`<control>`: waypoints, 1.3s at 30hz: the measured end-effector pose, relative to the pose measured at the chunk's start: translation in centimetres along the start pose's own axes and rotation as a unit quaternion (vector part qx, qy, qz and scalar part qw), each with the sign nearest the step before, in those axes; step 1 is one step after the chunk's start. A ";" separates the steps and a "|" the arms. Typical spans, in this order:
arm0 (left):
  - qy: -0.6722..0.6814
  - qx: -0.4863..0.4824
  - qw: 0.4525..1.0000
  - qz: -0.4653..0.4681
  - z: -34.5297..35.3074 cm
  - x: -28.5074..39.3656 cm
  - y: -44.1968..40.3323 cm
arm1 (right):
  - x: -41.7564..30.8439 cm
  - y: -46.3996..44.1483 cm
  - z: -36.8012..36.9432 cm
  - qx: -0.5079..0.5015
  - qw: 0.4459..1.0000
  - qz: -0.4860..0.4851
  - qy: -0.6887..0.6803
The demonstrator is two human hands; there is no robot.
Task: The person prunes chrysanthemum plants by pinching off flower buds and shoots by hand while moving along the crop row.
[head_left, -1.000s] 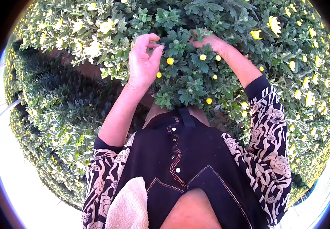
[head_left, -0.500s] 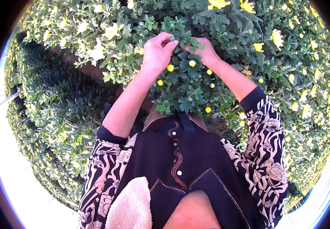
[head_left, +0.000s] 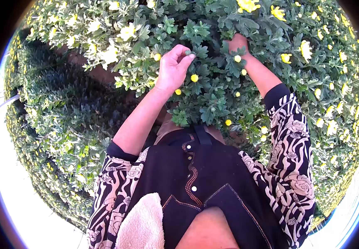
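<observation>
My left hand (head_left: 173, 68) is raised over the chrysanthemum plants, with thumb and forefinger pinched together. A small green plant piece (head_left: 188, 53) shows at the fingertips, too small to tell whether it is a bud or a leaf. Further right, my right hand (head_left: 238, 44) reaches in among the leaves, its fingers mostly hidden by foliage. A pale yellow bud (head_left: 237, 58) stands just in front of that wrist. Between the two hands is a leafy green shoot (head_left: 197, 31), and a yellow bud (head_left: 194, 78) sits below it, right of my left hand.
Dense chrysanthemum rows surround me. Open yellow flowers (head_left: 278, 13) grow at the upper right, and pale ones (head_left: 126, 32) at the upper left. A dark, shaded furrow (head_left: 100, 74) runs on the left. Leaves touch the front of my dark top (head_left: 212, 162).
My right hand has moved away from my left, rightward and deeper into the foliage. My left hand stays pinched, slightly lower. The stems between them have shifted.
</observation>
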State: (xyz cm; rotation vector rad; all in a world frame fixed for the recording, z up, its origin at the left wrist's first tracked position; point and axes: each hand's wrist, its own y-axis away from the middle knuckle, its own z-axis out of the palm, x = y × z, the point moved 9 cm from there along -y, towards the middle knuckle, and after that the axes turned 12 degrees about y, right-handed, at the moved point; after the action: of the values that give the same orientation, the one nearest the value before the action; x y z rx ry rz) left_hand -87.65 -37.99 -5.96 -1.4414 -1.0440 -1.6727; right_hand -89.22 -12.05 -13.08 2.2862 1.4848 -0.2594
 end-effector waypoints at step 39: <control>-0.002 0.060 0.992 0.108 -0.8 1.8 -1.3 | -10.8 -1.9 -0.3 0.012 0.983 -0.131 0.129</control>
State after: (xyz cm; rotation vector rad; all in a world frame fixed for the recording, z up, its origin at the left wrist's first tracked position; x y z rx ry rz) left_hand -89.36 -38.12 -4.43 -1.4260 -0.9377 -1.4297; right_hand -95.49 -20.26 -9.30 2.2065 1.9259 -0.0541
